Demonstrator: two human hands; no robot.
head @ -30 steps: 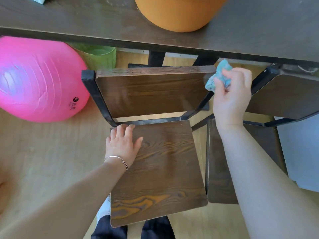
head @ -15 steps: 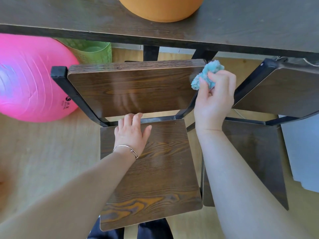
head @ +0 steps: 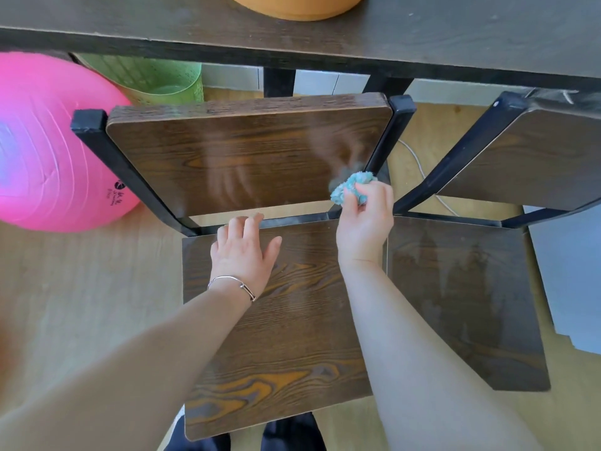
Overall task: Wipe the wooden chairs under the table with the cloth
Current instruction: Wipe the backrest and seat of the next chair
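A dark wooden chair with a black metal frame stands in front of me, its backrest facing me just below the table edge. My right hand is closed around a crumpled turquoise cloth, which presses against the lower right corner of the backrest. My left hand, with a thin bracelet on its wrist, lies flat with fingers spread on the back of the seat. A second wooden chair stands to the right, side by side with the first.
The dark table spans the top, with an orange round object on it. A pink exercise ball and a green bin sit at the left. A grey sheet lies on the floor at the right. A cord runs between the chairs.
My right hand has carried the cloth down the right side of the backrest, from its top corner to its lower corner. My left hand stays flat on the seat.
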